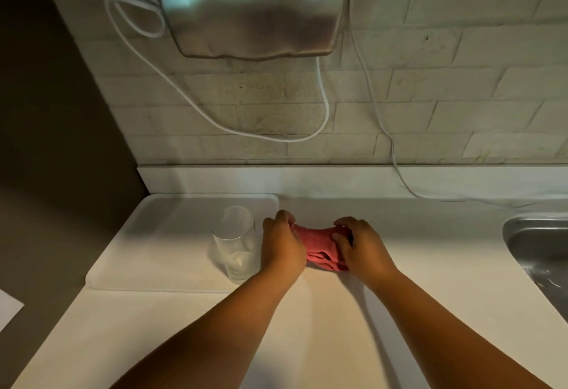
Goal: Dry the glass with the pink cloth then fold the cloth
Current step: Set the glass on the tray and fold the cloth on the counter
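A clear drinking glass (236,244) stands upright on the right part of a white tray (159,235). Just right of it, a bunched pink cloth (319,245) lies on the white counter (307,327). My left hand (281,242) grips the cloth's left end, its back close beside the glass. My right hand (361,242) pinches the cloth's right end. The cloth is stretched between both hands, and its lower part sags in folds onto the counter.
A steel sink (541,253) is set into the counter at the right edge. A metal hand dryer (252,4) hangs on the brick wall above, with white cables (322,106) looping down. The counter's left edge drops to a dark floor.
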### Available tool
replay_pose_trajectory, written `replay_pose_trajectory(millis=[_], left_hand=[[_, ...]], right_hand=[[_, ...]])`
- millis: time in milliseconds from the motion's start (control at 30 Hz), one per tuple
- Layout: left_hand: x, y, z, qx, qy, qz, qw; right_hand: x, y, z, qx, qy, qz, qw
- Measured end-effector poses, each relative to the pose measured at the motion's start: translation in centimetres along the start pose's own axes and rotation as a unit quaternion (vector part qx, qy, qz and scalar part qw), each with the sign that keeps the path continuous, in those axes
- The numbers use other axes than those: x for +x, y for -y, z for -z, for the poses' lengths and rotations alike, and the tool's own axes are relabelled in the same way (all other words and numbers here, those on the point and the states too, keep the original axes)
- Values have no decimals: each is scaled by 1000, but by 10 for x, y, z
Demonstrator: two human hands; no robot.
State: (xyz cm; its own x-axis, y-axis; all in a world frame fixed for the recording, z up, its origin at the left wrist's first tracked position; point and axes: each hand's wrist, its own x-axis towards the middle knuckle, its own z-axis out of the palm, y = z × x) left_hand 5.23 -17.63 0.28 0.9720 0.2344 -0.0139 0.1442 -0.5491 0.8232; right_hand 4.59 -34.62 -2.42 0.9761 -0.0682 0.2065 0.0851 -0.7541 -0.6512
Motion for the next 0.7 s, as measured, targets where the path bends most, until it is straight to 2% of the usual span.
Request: replay_pose_trajectory(millis=[100, 167, 267, 333, 400, 433, 567, 700], left_hand=[[4, 2, -3, 32, 8, -6, 999], [5, 10, -3, 60, 35, -59, 996], [-12, 19, -8, 202, 13, -216, 955], [-25, 24, -10, 291, 65, -270, 915], [-32, 32, -14, 393, 141, -268, 868], [-33, 35, -15, 420, 160, -257, 855], [-24, 38, -16, 452, 184, -238, 840], [-4, 33, -20, 445, 189, -225, 846]], right_hand=[[3, -5, -7, -36, 3, -25, 999], [1, -4, -8, -108, -3, -34, 994], [-19, 1, -11, -233, -17, 43, 971], [-37, 3, -17, -261, 33, 101, 959], [-46, 2, -23, -275, 94, 100, 952], [-47, 1, -24, -274, 111, 91, 951], [-37, 2, -26, -280, 137, 93, 946], [-19, 0, -26, -279, 150, 93, 944]])
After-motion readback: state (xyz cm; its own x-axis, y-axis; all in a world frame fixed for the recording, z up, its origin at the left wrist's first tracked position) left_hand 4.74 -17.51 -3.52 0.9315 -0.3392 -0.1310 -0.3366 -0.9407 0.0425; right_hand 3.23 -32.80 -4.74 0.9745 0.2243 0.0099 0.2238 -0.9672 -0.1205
